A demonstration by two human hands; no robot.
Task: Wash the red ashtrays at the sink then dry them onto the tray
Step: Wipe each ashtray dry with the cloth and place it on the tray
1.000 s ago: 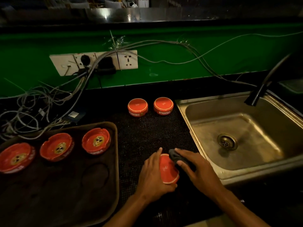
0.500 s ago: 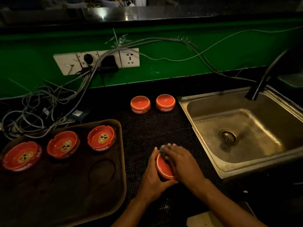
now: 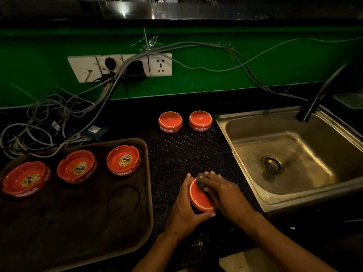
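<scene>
Dark worktop (image 3: pixel 188 150) beside sink (image 3: pixel 225 122): left hand (image 3: pixel 186 209) grips upturned red ashtray (image 3: pixel 200 197), right hand (image 3: pixel 224 191) presses dark cloth (image 3: pixel 200 180) on it, fingers curled round the cloth.

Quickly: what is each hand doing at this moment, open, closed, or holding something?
Left hand: grips the tilted red ashtray.
Right hand: presses a dark cloth on that ashtray.

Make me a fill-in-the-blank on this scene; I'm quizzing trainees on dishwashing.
1. The tray holds ____ ashtrays.
2. The two ashtrays beside the sink lie ____.
3. The left hand holds an ashtray while the right hand presses a dark ____ on it.

Missing: three; upside down; cloth
</scene>
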